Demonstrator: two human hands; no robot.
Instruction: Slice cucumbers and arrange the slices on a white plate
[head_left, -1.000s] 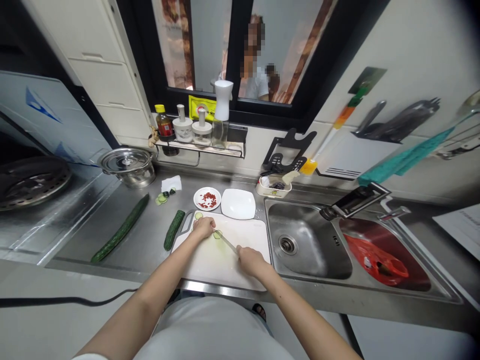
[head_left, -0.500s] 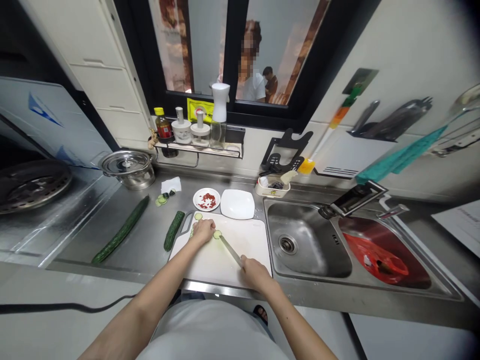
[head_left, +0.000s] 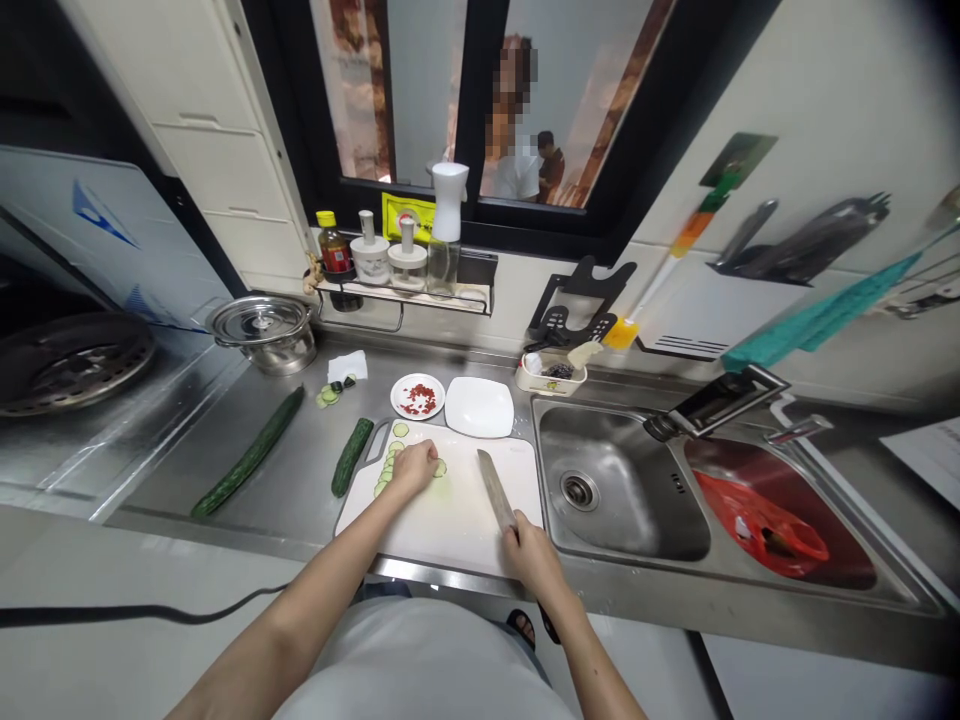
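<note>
My left hand [head_left: 415,468] is closed over the white cutting board [head_left: 465,530], its fingers bent down beside a cucumber slice [head_left: 440,468]; what they hold, if anything, is hidden. Several overlapping cucumber slices [head_left: 384,477] lie just left of that hand. My right hand [head_left: 529,548] is wrapped round the handle of a knife [head_left: 495,487], whose blade points up and to the left over the board's right part. A piece of cucumber [head_left: 352,457] lies by the board's left edge. Behind the board are a plate of chopped red pieces [head_left: 418,397] and a white square plate [head_left: 479,407].
A long cucumber [head_left: 249,453] and a lidded steel pot [head_left: 264,333] are on the left counter. The sink [head_left: 622,480] with its faucet [head_left: 716,400] lies to the right, a red bag [head_left: 761,525] in its second basin. A rack [head_left: 405,290] holds bottles and jars.
The knife has moved right, away from the cucumber slice, and its blade points more upright. My left hand has shifted slightly right, beside the slice. The camera view has shifted slightly.
</note>
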